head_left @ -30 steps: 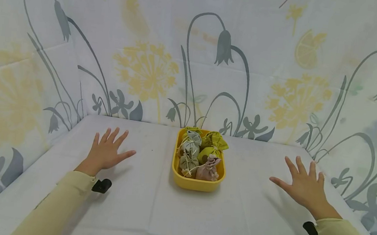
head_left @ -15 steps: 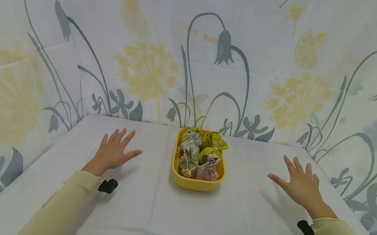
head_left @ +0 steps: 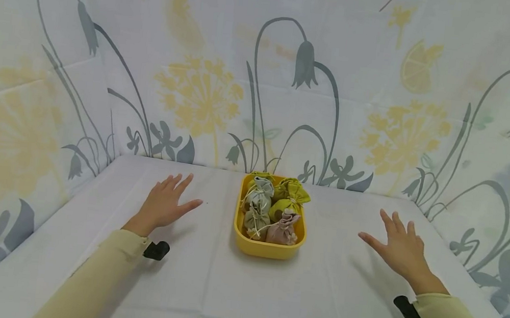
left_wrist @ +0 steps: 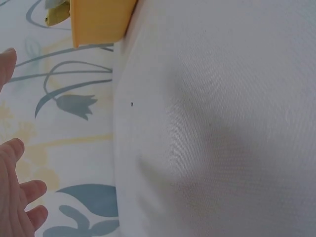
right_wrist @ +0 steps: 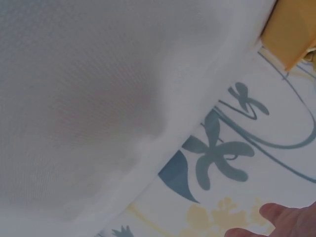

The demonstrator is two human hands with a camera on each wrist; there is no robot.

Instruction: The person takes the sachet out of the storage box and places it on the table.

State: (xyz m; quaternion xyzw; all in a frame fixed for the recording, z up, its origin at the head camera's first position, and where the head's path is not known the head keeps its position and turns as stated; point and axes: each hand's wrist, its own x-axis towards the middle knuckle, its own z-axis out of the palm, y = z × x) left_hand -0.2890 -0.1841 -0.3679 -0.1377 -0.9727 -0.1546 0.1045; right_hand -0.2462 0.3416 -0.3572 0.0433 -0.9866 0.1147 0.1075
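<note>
Left hand (head_left: 162, 206) and right hand (head_left: 403, 251), both spread, drift inward from frame's sides, nearer the untouched mid-frame box (head_left: 266, 251).

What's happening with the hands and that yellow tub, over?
Left fingers, right fingers spread, holding nothing. Yellow tub between them, cloth bags inside. No obstacle visible between fingers and tub.

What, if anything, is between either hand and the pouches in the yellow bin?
No loose object visible: just white cloth between the left hand or right hand and the yellow bin. Only the bin's wall stands around the pouches; their tops look reachable from above.
</note>
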